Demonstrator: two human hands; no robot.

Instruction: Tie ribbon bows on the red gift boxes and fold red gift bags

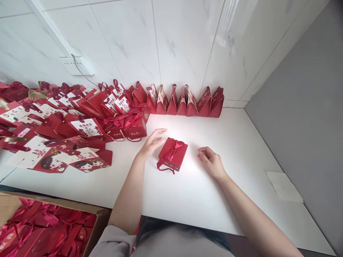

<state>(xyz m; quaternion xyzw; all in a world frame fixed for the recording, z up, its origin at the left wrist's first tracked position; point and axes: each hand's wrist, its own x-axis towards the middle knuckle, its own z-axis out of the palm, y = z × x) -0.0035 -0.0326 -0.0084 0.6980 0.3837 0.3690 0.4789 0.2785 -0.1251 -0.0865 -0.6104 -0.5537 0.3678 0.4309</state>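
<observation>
A small red gift box (pixel 173 155) with a ribbon bow on top and a cord handle lies on the white table (pixel 187 192) in front of me. My left hand (pixel 151 142) hovers just left of the box, fingers stretched out and apart, holding nothing. My right hand (pixel 211 162) rests on the table a short way right of the box, fingers loosely curled, nothing visible in them.
Several red gift bags (pixel 184 101) stand in a row against the tiled wall. A pile of flat red bags and boxes (pixel 66 125) covers the table's left side. A cardboard carton (pixel 48 232) of red items sits at lower left. A white paper (pixel 284 185) lies on the grey floor.
</observation>
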